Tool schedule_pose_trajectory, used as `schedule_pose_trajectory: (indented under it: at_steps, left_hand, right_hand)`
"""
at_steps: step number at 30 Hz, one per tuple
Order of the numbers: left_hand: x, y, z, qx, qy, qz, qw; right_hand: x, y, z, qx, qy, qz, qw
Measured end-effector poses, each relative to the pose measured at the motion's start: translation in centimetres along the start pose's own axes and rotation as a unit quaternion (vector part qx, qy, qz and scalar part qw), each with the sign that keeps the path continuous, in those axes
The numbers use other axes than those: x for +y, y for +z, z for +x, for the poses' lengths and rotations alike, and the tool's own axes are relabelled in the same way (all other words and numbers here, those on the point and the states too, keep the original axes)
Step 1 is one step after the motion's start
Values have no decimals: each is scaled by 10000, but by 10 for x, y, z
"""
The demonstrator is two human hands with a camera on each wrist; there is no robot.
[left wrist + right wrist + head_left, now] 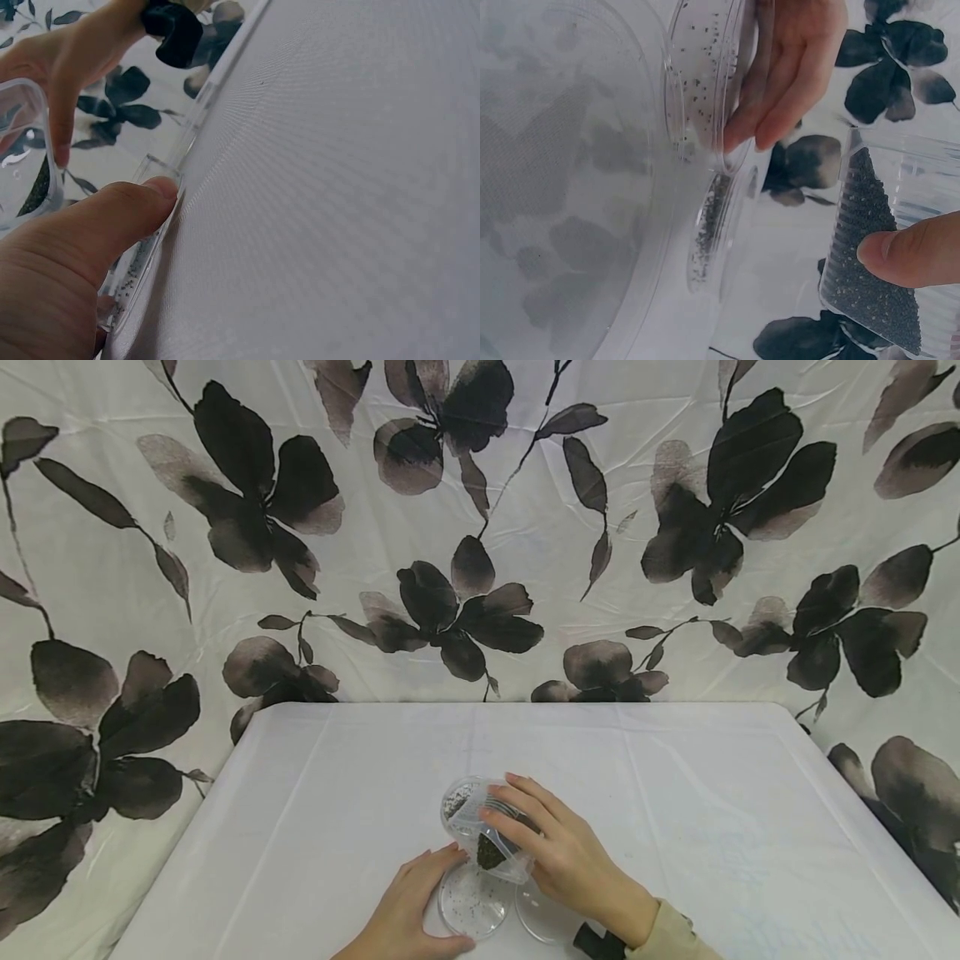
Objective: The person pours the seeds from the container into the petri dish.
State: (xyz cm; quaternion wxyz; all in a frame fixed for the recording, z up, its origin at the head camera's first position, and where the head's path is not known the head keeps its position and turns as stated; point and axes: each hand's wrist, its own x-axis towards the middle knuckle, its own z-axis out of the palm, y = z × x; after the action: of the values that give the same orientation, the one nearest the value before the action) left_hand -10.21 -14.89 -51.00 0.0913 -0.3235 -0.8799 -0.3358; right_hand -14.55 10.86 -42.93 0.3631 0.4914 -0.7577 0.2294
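My right hand (566,852) grips a clear ribbed plastic container (517,867) and holds it tilted above the dishes. Dark granules (877,262) lie heaped against one side of it, under my thumb in the right wrist view. With thumb and fingers spread around its rim, my left hand (412,902) holds a clear round petri dish (474,906) on the table. Sparse dark specks are scattered over that dish's floor. Just beyond it, a second petri dish (456,797) contains a denser layer of granules and is partly hidden by the container.
A clear round dish or lid (542,917) lies right of the held dish, partly under my right arm. A dark band (596,942) is around my right wrist. White cloth covers the table (337,793), and a floral curtain (465,527) hangs behind its far edge.
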Motion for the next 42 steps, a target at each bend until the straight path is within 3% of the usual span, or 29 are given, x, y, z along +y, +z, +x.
schedule_pose_trajectory:
  at_steps: [24, 42]
  left_hand:
    - [0, 0, 1, -47, -159, 144, 9998]
    - [0, -1, 0, -61, -20, 54, 10000]
  right_hand:
    - [0, -1, 2, 17, -28, -64, 10000]
    - [1, -1, 2, 40, -6, -93, 9999]
